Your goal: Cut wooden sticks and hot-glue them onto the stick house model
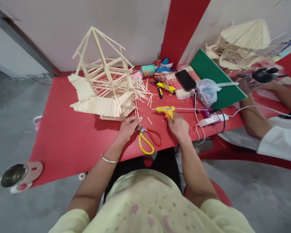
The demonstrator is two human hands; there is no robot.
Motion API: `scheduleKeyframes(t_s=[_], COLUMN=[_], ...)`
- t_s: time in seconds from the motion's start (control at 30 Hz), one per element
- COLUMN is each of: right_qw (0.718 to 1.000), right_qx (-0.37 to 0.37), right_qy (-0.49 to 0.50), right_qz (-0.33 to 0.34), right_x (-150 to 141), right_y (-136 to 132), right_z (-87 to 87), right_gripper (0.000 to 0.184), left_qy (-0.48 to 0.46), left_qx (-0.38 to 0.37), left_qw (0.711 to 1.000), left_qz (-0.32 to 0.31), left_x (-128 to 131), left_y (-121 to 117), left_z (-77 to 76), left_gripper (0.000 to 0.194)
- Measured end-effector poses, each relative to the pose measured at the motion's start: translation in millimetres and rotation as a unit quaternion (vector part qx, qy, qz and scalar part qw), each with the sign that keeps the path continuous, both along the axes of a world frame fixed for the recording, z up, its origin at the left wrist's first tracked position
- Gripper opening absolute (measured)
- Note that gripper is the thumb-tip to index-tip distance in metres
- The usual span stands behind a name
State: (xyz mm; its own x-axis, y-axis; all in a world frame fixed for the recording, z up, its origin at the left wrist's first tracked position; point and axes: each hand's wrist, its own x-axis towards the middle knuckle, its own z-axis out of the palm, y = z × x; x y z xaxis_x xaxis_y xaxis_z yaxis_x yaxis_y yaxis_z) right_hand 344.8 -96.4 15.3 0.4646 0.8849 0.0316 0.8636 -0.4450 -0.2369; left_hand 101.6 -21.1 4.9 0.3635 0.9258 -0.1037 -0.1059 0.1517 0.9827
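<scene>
My right hand (179, 127) is closed around the handle of a yellow hot glue gun (165, 111), its nozzle pointing left and a clear glue stick (189, 109) jutting from its back. My left hand (129, 128) is pinched around the lower end of a thin wooden stick (136, 108), just in front of a model house (104, 72) made of pale sticks. The house has an open roof frame and panels of closely laid sticks (95, 106) at its front. Beside my left fingers lie scissors (146, 149) with one red and one yellow handle, their blades partly hidden.
Loose sticks (143, 86) lie right of the house. Behind the glue gun are a yellow cutter (166, 86), a phone (185, 80), a plastic bag (207, 92) and a green board (218, 77). A power strip (213, 120) with cables lies right. Another person's arm (251, 119) is beyond.
</scene>
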Motion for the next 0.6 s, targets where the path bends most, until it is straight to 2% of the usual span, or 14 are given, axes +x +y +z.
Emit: scheduleKeyframes(t_s=[0.13, 0.23, 0.33, 0.4, 0.5, 0.6], right_qw=[0.997, 0.99, 0.946, 0.922, 0.913, 0.913], right_qx=[0.016, 0.086, 0.113, 0.098, 0.046, 0.032], right_qy=[-0.065, 0.01, 0.156, 0.201, 0.224, 0.236], right_qz=[0.03, 0.115, 0.261, 0.316, 0.337, 0.332], right_x=[3, -2, -23, -44, -71, -90], right_y=[-3, 8, 40, 69, 109, 132], right_z=[18.3, 31.8, 36.3, 35.1, 31.9, 29.0], right_gripper=[0.053, 0.049, 0.047, 0.052, 0.053, 0.049], left_qy=[-0.018, -0.025, 0.014, 0.064, 0.134, 0.169], left_qx=[0.013, 0.011, 0.024, 0.07, 0.17, 0.214], left_qw=[0.999, 0.998, 0.998, 0.994, 0.974, 0.956], left_qz=[0.031, 0.049, 0.052, 0.055, 0.074, 0.109], left_x=[6, 6, 6, 5, 3, 0], left_y=[7, 7, 6, 6, 7, 11], left_z=[-3.0, -5.3, -5.6, -6.3, -11.7, -22.6], left_gripper=[0.032, 0.024, 0.022, 0.02, 0.012, 0.01])
